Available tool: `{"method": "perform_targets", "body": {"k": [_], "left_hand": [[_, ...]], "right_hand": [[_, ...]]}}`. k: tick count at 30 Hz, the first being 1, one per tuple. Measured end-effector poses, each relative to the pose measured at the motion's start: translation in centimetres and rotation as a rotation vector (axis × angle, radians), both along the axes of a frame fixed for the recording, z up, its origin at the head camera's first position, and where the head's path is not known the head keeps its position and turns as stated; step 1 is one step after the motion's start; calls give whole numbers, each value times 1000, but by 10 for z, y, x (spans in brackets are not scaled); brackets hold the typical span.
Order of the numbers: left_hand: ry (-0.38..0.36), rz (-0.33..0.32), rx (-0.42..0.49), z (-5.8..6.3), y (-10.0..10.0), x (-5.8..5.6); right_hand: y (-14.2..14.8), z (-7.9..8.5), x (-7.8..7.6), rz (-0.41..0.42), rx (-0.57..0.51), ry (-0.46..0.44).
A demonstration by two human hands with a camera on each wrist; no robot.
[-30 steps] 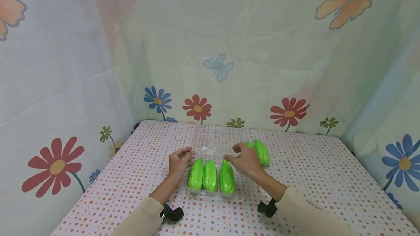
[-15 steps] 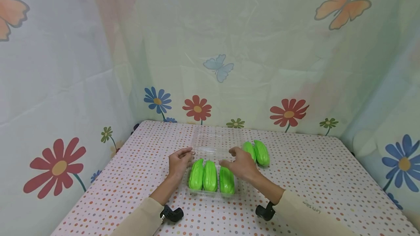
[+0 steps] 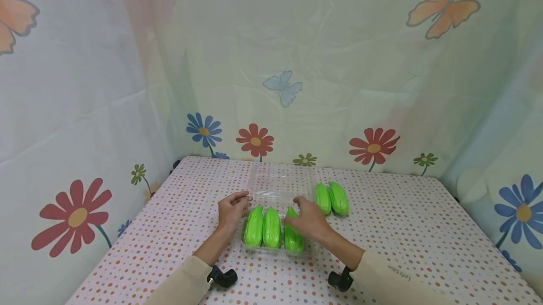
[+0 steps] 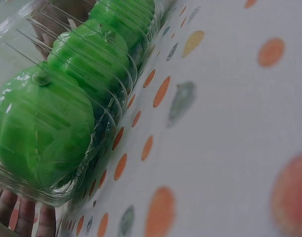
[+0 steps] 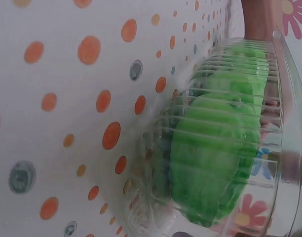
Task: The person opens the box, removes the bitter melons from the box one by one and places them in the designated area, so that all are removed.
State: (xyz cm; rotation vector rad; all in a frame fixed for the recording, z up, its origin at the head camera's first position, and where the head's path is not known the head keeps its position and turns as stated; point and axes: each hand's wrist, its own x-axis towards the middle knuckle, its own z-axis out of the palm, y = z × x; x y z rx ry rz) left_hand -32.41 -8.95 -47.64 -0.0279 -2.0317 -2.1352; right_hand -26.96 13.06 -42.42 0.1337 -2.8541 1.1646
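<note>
While resting the left hand (image 3: 231,210) beside the left wall of a clear plastic clamshell box (image 3: 271,250), have the right hand (image 3: 311,219) over its right end, with thumb and forefinger spread apart. In the left-wrist view, see left fingers (image 4: 24,219) straight and slightly parted just beside the end of the box; cannot tell whether touching the plastic. Cannot tell either whether pressing the right thumb on the rightmost boxed gourd (image 3: 294,240) or merely holding it above. See three glossy green ribbed gourds (image 3: 272,228) lying lengthwise side by side in the box, with a narrow gap before the rightmost. Find the clear hinged lid (image 3: 280,177) lying open behind the box, and two loose green gourds (image 3: 338,199) close together on the polka-dot tablecloth (image 3: 424,229), to the right of the box. Notice black wrist cameras (image 3: 222,276) by cream sleeves (image 3: 180,282), and a pale backdrop (image 3: 339,60) printed with flowers and butterflies
</note>
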Motion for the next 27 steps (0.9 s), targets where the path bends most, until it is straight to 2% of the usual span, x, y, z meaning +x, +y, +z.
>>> {"method": "perform_targets", "body": {"k": [3, 6, 10, 17, 21, 27], "left_hand": [[2, 1, -6, 0, 0, 0], [-1, 1, -15, 8, 1, 7], [-18, -5, -23, 14, 1, 10], [-23, -4, 0, -3, -1, -2], [-7, -2, 9, -6, -1, -4], [18, 1, 16, -6, 0, -4]], "right_hand": [[-1, -1, 1, 7, 1, -24], [-3, -1, 1, 9, 30, -27], [-4, -1, 2, 16, 44, -36], [-4, -5, 2, 51, 93, -16], [-5, -7, 2, 69, 114, -18], [-5, -8, 2, 75, 136, -29]]}}
